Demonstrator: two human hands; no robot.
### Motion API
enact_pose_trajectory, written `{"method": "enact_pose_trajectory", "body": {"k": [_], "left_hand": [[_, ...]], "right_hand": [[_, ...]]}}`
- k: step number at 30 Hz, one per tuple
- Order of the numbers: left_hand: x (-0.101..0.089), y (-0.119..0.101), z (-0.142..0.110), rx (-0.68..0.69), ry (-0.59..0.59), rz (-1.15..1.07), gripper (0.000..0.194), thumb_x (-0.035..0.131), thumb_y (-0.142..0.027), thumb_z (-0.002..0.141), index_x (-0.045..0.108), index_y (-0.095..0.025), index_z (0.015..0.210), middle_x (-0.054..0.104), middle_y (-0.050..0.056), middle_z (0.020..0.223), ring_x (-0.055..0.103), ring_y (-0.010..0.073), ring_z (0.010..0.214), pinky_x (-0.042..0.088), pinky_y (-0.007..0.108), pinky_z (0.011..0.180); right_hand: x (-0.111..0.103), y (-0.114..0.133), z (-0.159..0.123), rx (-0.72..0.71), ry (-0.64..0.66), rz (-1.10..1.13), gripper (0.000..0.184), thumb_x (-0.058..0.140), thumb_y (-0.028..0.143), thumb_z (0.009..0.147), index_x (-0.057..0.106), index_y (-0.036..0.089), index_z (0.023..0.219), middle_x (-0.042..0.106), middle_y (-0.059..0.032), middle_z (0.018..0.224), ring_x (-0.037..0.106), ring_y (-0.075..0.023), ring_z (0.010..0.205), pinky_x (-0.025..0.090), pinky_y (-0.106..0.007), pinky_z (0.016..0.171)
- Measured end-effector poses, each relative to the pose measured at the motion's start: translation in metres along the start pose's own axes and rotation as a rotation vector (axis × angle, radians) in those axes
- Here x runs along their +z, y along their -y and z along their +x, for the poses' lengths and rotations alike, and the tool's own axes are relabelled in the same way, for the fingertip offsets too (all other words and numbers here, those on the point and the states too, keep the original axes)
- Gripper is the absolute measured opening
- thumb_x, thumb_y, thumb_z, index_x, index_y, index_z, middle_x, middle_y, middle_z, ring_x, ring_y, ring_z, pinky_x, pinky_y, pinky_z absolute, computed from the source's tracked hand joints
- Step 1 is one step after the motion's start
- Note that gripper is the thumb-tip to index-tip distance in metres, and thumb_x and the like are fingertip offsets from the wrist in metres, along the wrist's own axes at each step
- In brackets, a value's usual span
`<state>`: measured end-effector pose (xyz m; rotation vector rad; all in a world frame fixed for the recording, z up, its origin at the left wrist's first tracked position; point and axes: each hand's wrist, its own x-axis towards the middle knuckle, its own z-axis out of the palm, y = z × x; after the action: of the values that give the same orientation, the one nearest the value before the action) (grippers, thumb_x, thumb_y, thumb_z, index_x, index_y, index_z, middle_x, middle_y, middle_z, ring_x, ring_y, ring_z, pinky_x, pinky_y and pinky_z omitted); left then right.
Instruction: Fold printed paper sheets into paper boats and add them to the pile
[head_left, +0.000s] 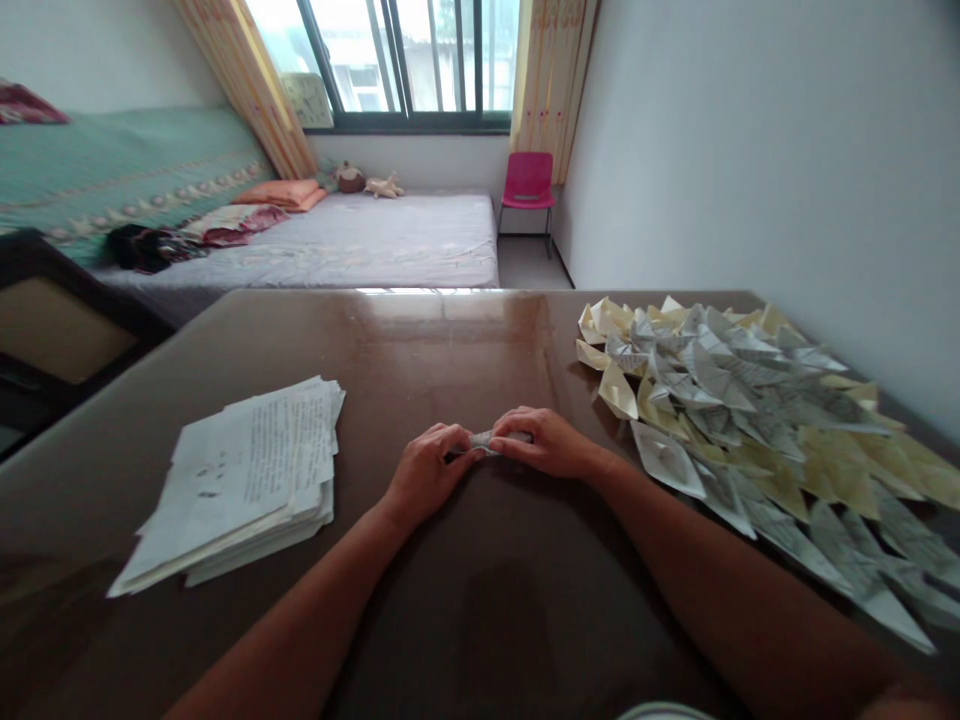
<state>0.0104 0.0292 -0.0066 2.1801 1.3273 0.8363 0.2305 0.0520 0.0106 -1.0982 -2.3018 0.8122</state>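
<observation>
A small piece of folded paper point(484, 441) is pinched between my two hands over the middle of the brown table point(450, 370). My left hand point(435, 463) grips its left end with thumb and fingers. On the other end, my right hand point(541, 440) is closed in the same way. The fingers cover most of the paper, so its full shape is hidden. To the left lies a stack of printed paper sheets point(232, 460). Many folded paper boats point(712, 370), white and yellowish, crowd the table's right side.
Past the table's far edge stands a bed point(420, 235) with pillows and soft toys. A pink chair point(528, 182) is by the wall below the window. A dark wooden chair point(67, 320) borders the table at left. A white rim point(664, 712) shows at the bottom edge.
</observation>
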Motion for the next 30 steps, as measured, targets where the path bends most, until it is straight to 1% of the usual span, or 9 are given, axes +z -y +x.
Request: {"method": "enact_pose_trajectory", "body": {"k": [3, 8, 15, 19, 21, 23, 25, 27, 30], "left_hand": [[0.001, 0.002, 0.0, -0.057, -0.038, -0.017, 0.018, 0.062, -0.035, 0.083, 0.06, -0.019, 0.076, 0.067, 0.0, 0.083, 0.059, 0.0141, 0.076, 0.045, 0.025, 0.07], [0.003, 0.003, -0.001, -0.125, -0.062, -0.039, 0.021, 0.062, -0.039, 0.082, 0.06, -0.018, 0.077, 0.065, -0.001, 0.077, 0.058, 0.0121, 0.068, 0.044, 0.022, 0.064], [0.002, -0.005, 0.0, -0.17, -0.083, -0.126, 0.022, 0.064, -0.038, 0.079, 0.058, -0.017, 0.073, 0.066, -0.002, 0.073, 0.056, 0.0105, 0.063, 0.043, 0.02, 0.061], [0.0, -0.01, 0.001, -0.204, -0.132, -0.127, 0.023, 0.066, -0.038, 0.077, 0.056, -0.018, 0.072, 0.06, -0.005, 0.065, 0.052, 0.0093, 0.058, 0.041, 0.019, 0.057], [-0.001, -0.011, 0.002, -0.219, -0.145, -0.167, 0.021, 0.067, -0.037, 0.076, 0.058, -0.019, 0.081, 0.062, -0.005, 0.067, 0.054, 0.01, 0.06, 0.042, 0.02, 0.059], [-0.003, -0.011, 0.004, -0.222, -0.093, -0.252, 0.026, 0.067, -0.034, 0.075, 0.06, -0.02, 0.095, 0.067, -0.003, 0.075, 0.059, 0.012, 0.067, 0.045, 0.021, 0.064], [-0.006, -0.011, 0.005, -0.213, 0.02, -0.307, 0.03, 0.068, -0.033, 0.074, 0.063, -0.019, 0.1, 0.07, -0.001, 0.081, 0.062, 0.014, 0.072, 0.046, 0.023, 0.067], [-0.009, -0.011, 0.006, -0.202, 0.118, -0.291, 0.024, 0.066, -0.034, 0.076, 0.068, -0.018, 0.093, 0.069, 0.0, 0.077, 0.06, 0.0139, 0.069, 0.044, 0.022, 0.063], [-0.011, -0.012, 0.004, -0.184, 0.162, -0.246, 0.022, 0.061, -0.036, 0.08, 0.07, -0.016, 0.085, 0.066, -0.001, 0.07, 0.056, 0.0122, 0.063, 0.04, 0.02, 0.058]], "right_hand": [[0.001, 0.0, 0.0, 0.086, -0.037, 0.086, 0.032, 0.074, 0.043, 0.071, 0.07, 0.02, 0.092, 0.068, -0.0008, 0.083, 0.057, -0.0133, 0.069, 0.042, -0.023, 0.063], [0.008, -0.002, 0.001, 0.18, -0.115, 0.228, 0.016, 0.068, 0.032, 0.075, 0.067, 0.016, 0.078, 0.058, 0.0032, 0.06, 0.046, -0.0088, 0.054, 0.035, -0.02, 0.052], [0.007, -0.004, 0.002, 0.223, -0.128, 0.377, 0.019, 0.07, 0.033, 0.07, 0.062, 0.015, 0.074, 0.057, 0.003, 0.061, 0.047, -0.0088, 0.055, 0.035, -0.019, 0.05], [0.008, -0.001, 0.003, 0.287, -0.165, 0.472, 0.029, 0.073, 0.03, 0.067, 0.059, 0.018, 0.089, 0.059, 0.0043, 0.066, 0.051, -0.0094, 0.055, 0.038, -0.019, 0.05], [0.009, -0.001, 0.003, 0.31, -0.152, 0.54, 0.033, 0.072, 0.029, 0.067, 0.058, 0.018, 0.094, 0.06, 0.0039, 0.068, 0.053, -0.0101, 0.055, 0.039, -0.02, 0.05], [0.009, -0.001, 0.003, 0.294, -0.148, 0.552, 0.029, 0.072, 0.028, 0.067, 0.059, 0.017, 0.091, 0.061, 0.003, 0.069, 0.054, -0.0105, 0.057, 0.04, -0.02, 0.051], [0.008, -0.001, 0.003, 0.268, -0.154, 0.512, 0.024, 0.072, 0.027, 0.066, 0.062, 0.016, 0.086, 0.061, 0.0028, 0.069, 0.053, -0.0102, 0.058, 0.04, -0.02, 0.053], [0.008, 0.0, 0.003, 0.254, -0.144, 0.477, 0.02, 0.072, 0.027, 0.067, 0.064, 0.016, 0.082, 0.06, 0.0033, 0.066, 0.052, -0.0097, 0.058, 0.039, -0.019, 0.052], [0.01, 0.003, 0.002, 0.221, -0.111, 0.45, 0.018, 0.072, 0.028, 0.068, 0.068, 0.016, 0.082, 0.062, 0.0029, 0.065, 0.052, -0.0098, 0.058, 0.039, -0.02, 0.054]]}}
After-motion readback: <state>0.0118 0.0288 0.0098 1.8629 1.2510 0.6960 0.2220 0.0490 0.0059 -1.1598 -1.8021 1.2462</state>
